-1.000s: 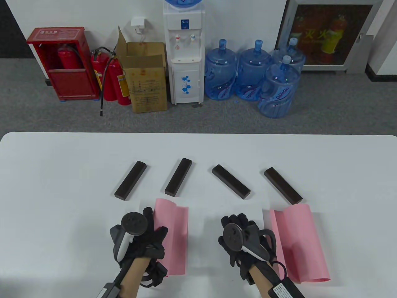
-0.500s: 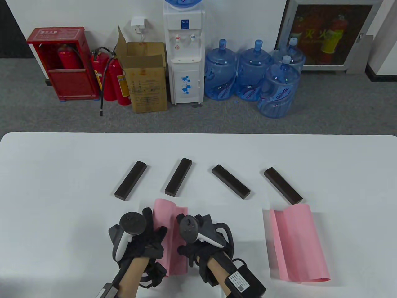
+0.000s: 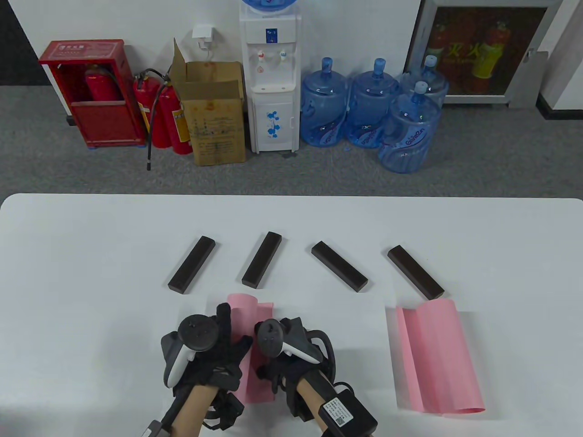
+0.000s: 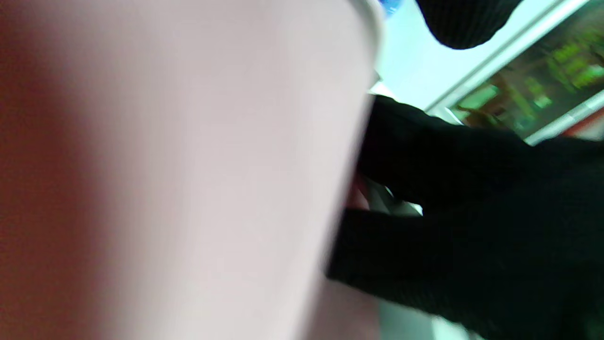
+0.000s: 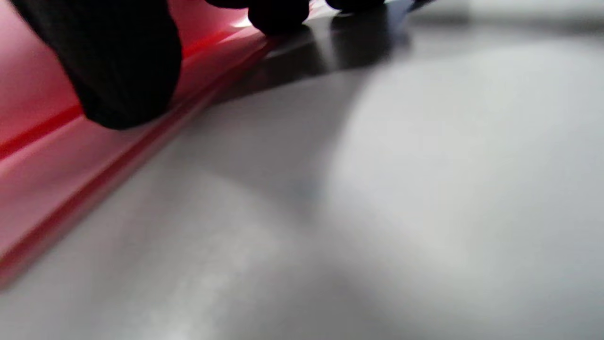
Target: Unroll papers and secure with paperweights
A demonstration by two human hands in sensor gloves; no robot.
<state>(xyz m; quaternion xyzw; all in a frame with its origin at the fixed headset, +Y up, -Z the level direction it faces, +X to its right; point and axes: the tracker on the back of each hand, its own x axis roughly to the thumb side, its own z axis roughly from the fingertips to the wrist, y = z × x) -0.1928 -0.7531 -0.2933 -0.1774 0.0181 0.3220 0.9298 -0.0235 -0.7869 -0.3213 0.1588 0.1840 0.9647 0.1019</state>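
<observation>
Left hand [image 3: 205,350] and right hand [image 3: 287,353], low centre of table view, both on left pink paper roll [image 3: 248,327]; finger closure cannot tell. Second pink paper [image 3: 437,359] lower right. Four dark paperweights [image 3: 263,259] in row above, untouched.

Four dark paperweights [image 3: 266,266] are laid across the white bench [image 3: 82,255]; two pink papers [image 3: 437,357] are curled nearer.

Both hands wear black knit sensor gloves. The left hand [image 3: 214,359] carries a dark round-topped tracker [image 3: 196,331] with a white handle; the right hand [image 3: 284,364] bears a matching one [image 3: 269,337]. Behind the right grip, a black labelled box [image 3: 346,412] with cables sits on the forearm.
</observation>
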